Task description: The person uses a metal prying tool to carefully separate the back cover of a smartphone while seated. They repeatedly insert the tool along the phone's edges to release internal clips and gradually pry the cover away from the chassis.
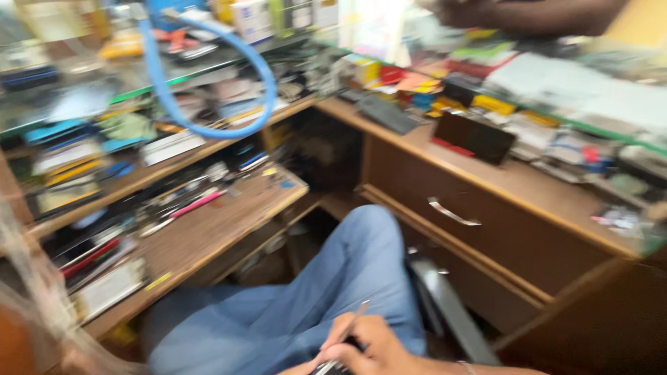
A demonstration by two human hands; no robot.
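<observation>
I am looking down at a blurred corner workspace. The wooden counter (528, 182) runs along the right, its front edge slanting from upper middle down to the right, with a drawer face below carrying a metal handle (453, 212). A lower work shelf (208, 232) juts out on the left; its near edge slopes down toward the lower left, and between that edge and the drawer front there is a dark open gap where my knee sits. My leg in blue jeans (333, 285) fills that gap, so free room for moving is mostly above the lap and toward the bottom of the view.

My right hand (368, 347) is low at the bottom edge, just above the lap, wrist coming in from the right with a thin bracelet. Its fingers are curled closed in a pinch around a slim metal tool (354, 321), likely tweezers or a fine screwdriver, whose tip points up and to the right. Under the fingers lies a small dark object (326, 367), mostly cut off; I cannot tell what it is. My left hand is barely visible at the frame edge, and I cannot tell its state.

On the shelf lie a pink-handled tool (198, 203) and other scattered tools. A blue hose (208, 90) loops over the cluttered glass shelves. A dark phone (475, 137) leans on the counter. Another person's arm (528, 15) crosses the top right.
</observation>
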